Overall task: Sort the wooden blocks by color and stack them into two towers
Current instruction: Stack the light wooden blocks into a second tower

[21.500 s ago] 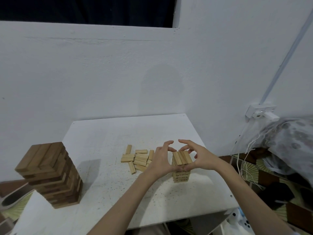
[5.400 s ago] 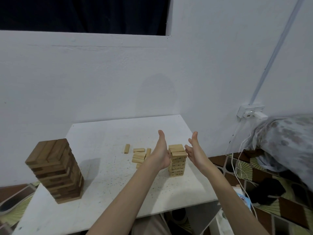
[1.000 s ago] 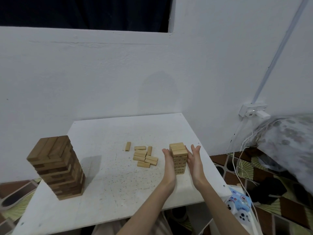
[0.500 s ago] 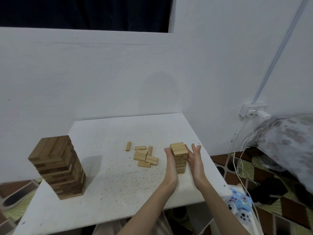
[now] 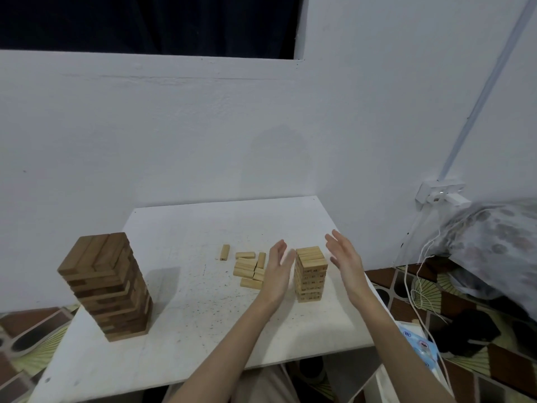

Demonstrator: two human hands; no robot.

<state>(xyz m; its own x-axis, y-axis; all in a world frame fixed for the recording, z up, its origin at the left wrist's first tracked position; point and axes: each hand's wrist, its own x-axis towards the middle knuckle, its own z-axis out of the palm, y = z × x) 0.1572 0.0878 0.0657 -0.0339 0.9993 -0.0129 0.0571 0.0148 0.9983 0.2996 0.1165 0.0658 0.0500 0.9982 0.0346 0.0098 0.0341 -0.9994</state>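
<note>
A small tower of light wooden blocks [image 5: 311,273] stands on the white table [image 5: 186,309], right of centre. My left hand [image 5: 277,271] is just left of it and my right hand [image 5: 344,264] just right of it, both with straight fingers, palms facing the tower and a gap on each side. Several loose light blocks [image 5: 247,266] lie on the table behind my left hand. A taller tower of dark brown blocks [image 5: 106,286] stands at the table's left.
The table's far edge meets a white wall. To the right are a wall socket [image 5: 438,193] with white cables, a patterned cloth bundle [image 5: 491,242] and a patterned floor. The table's right edge runs close past the light tower.
Both hands have drawn apart from the sides of the light tower, which they flanked closely half a second ago. The towers and loose blocks have not moved.
</note>
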